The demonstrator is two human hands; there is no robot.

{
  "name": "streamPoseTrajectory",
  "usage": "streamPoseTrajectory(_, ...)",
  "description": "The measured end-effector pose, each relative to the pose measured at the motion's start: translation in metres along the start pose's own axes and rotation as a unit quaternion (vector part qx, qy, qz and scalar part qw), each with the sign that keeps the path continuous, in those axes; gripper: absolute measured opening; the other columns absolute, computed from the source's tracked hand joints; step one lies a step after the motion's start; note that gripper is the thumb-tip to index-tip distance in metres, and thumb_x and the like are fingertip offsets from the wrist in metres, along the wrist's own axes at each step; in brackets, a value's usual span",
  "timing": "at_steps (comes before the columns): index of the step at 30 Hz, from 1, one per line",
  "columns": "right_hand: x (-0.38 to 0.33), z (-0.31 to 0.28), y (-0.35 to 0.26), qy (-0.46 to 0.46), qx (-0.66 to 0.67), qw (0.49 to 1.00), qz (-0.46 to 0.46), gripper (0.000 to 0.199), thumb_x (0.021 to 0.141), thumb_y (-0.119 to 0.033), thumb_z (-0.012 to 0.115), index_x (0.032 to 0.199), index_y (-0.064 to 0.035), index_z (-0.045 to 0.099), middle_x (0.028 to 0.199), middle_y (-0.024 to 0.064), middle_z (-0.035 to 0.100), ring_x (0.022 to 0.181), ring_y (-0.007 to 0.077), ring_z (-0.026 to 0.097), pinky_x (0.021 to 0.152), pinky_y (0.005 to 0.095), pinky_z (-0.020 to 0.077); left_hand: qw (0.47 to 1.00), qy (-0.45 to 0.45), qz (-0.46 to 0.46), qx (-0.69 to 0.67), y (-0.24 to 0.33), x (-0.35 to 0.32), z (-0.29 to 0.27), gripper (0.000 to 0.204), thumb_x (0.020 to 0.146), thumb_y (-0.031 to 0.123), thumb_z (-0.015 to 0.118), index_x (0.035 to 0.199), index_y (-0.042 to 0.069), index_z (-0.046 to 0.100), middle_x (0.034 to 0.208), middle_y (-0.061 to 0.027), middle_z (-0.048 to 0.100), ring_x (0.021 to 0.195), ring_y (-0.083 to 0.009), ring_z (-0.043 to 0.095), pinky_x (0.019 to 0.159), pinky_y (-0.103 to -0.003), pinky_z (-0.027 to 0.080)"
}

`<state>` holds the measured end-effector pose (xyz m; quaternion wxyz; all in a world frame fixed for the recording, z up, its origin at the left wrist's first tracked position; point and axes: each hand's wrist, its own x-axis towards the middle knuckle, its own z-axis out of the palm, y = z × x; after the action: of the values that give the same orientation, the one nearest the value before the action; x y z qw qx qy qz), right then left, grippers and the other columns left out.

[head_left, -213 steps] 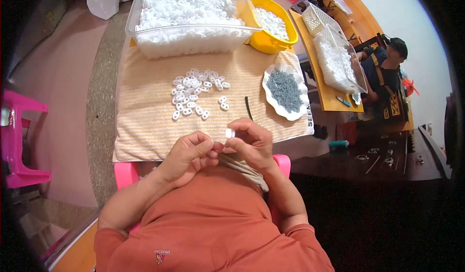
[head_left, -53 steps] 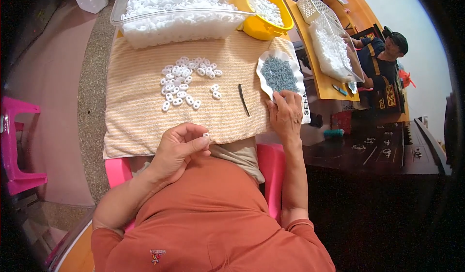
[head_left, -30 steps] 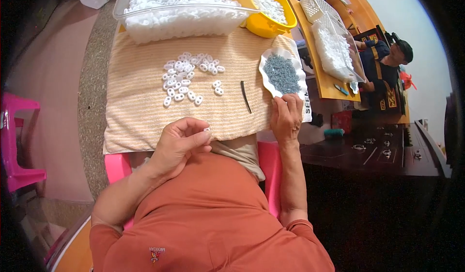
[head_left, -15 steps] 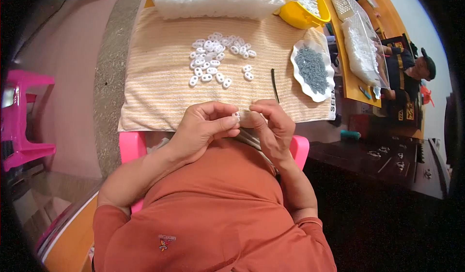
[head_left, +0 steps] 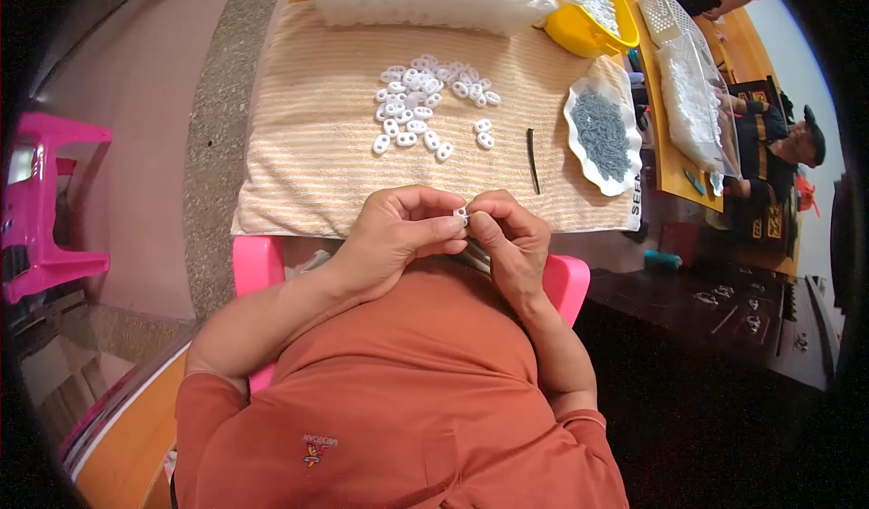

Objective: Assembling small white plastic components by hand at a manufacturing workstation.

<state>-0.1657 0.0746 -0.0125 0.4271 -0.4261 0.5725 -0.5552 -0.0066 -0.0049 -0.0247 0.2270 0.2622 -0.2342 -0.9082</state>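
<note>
Between thumb and forefinger, my left hand (head_left: pixel 387 235) pinches a small white oval plastic piece with two holes (head_left: pixel 462 212), held just past the table's near edge. My right hand (head_left: pixel 516 248) meets it from the other side, thumb and forefinger pressed together at the piece; whatever lies in that pinch is too small to make out. Ahead on the striped towel (head_left: pixel 308 138) lies a loose heap of the same white two-hole pieces (head_left: pixel 414 101), with two more (head_left: pixel 484 135) apart to its right. Farther right is a thin black strip (head_left: pixel 533 160).
A white wavy-edged dish (head_left: pixel 587 167) of small grey pieces stands at the right. Along the back are a clear bin (head_left: pixel 434 6) full of white pieces and a yellow basin (head_left: pixel 579 33). Two people are by another table at the right. A pink stool (head_left: pixel 54 206) stands left.
My right hand has come in against my left, so the fingertips now meet at the white piece. The whole view has shifted slightly, and another person shows at the upper right.
</note>
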Motion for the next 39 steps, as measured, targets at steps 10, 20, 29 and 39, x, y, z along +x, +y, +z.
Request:
streamPoseTrajectory(10, 0.000, 0.001, 0.004, 0.007, 0.004, 1.000, -0.012, 0.008, 0.089, -0.004, 0.061, 0.091, 0.0022, 0.065, 0.091, 0.0053, 0.061, 0.083, 0.0105, 0.057, 0.075, 0.0231, 0.0461, 1.000, -0.003, 0.001, -0.004, -0.001, 0.000, 0.000, 0.018, 0.085, 0.001, 0.065, 0.103, 0.000, 0.062, 0.096, -0.0072, 0.065, 0.084, -0.0144, 0.065, 0.077, -0.028, 0.058)
streamPoseTrajectory(20, 0.000, 0.000, 0.004, 0.007, 0.013, 1.000, 0.011, 0.009, 0.089, -0.005, 0.060, 0.091, 0.0032, 0.064, 0.091, 0.0050, 0.061, 0.083, 0.0104, 0.057, 0.075, 0.0234, 0.0461, 1.000, -0.007, 0.001, -0.008, -0.001, 0.001, -0.001, 0.018, 0.086, 0.002, 0.065, 0.103, 0.000, 0.062, 0.096, -0.0072, 0.066, 0.085, -0.0144, 0.065, 0.078, -0.029, 0.058)
streamPoseTrajectory(29, -0.001, 0.000, 0.007, 0.009, 0.026, 1.000, 0.013, 0.009, 0.088, -0.004, 0.061, 0.091, 0.0030, 0.065, 0.091, 0.0047, 0.062, 0.084, 0.0104, 0.057, 0.076, 0.0232, 0.0462, 1.000, -0.006, 0.004, -0.012, -0.001, 0.001, 0.000, 0.017, 0.086, 0.002, 0.065, 0.103, 0.001, 0.063, 0.096, -0.0074, 0.066, 0.084, -0.0146, 0.066, 0.078, -0.029, 0.058)
streamPoseTrajectory(39, -0.001, -0.002, 0.011, 0.009, 0.048, 0.999, 0.007, 0.009, 0.089, -0.005, 0.061, 0.092, 0.0024, 0.065, 0.092, 0.0047, 0.062, 0.085, 0.0108, 0.057, 0.077, 0.0235, 0.0458, 1.000, 0.001, -0.001, -0.010, -0.002, 0.002, -0.002, 0.018, 0.085, 0.002, 0.065, 0.103, 0.000, 0.063, 0.094, -0.0079, 0.067, 0.083, -0.0146, 0.066, 0.077, -0.028, 0.058)
